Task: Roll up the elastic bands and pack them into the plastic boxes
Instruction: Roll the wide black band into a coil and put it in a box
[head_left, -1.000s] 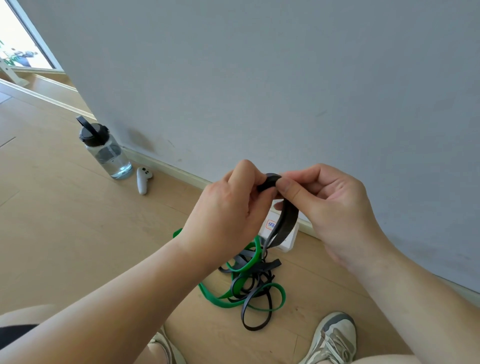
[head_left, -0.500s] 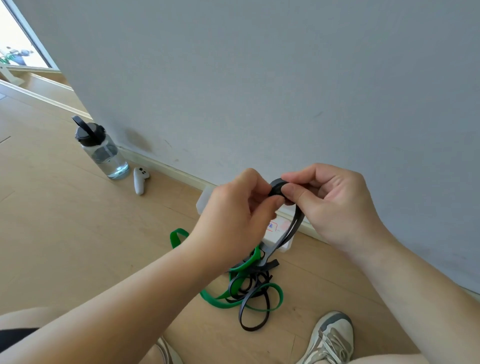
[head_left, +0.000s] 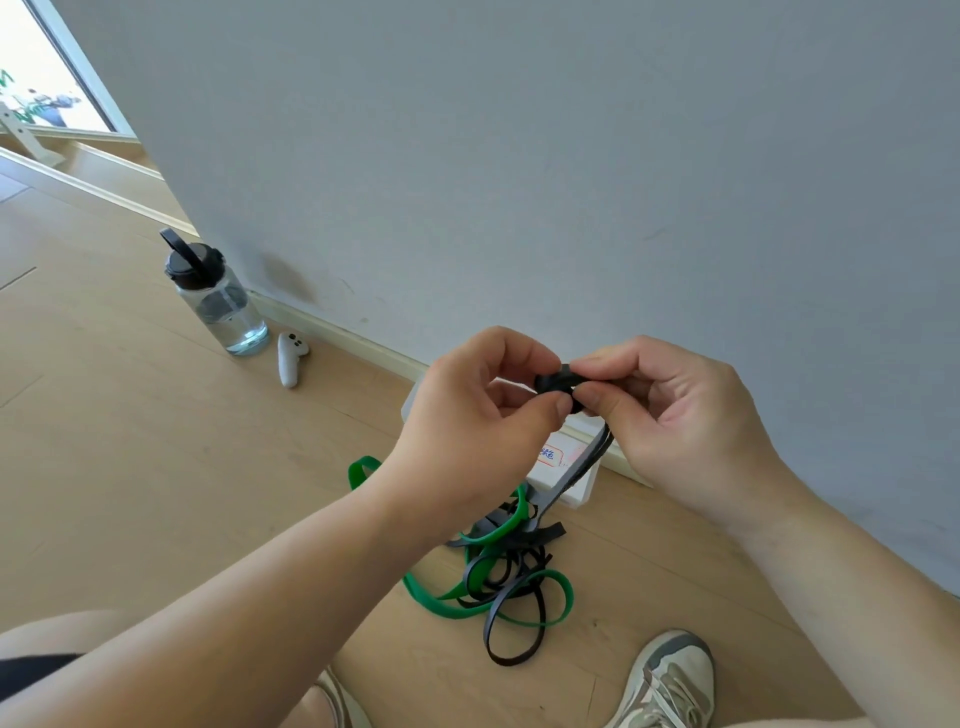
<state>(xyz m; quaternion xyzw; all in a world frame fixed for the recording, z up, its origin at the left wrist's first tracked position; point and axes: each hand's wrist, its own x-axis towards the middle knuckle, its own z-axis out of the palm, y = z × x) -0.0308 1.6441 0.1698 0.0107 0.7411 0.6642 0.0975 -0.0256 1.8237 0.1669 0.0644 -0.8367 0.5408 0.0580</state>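
Observation:
I hold a small tight roll of black elastic band (head_left: 557, 383) in mid-air in front of the wall. My left hand (head_left: 478, 415) pinches it from the left, and my right hand (head_left: 670, 415) pinches it from the right. The band's loose tail (head_left: 576, 478) hangs down to a tangled pile of green and black bands (head_left: 498, 577) on the wooden floor. A white plastic box (head_left: 569, 480) with a label lies by the skirting board, mostly hidden behind my hands.
A clear water bottle (head_left: 218, 301) with a black lid stands by the wall at the left, with a white controller (head_left: 289, 358) beside it. My two shoes (head_left: 670, 680) are at the bottom edge. The grey wall (head_left: 519, 156) is close ahead.
The black band's wide loop has been wound into a small tight roll between my fingertips. My hands have stayed close together, and the hanging tail has grown shorter.

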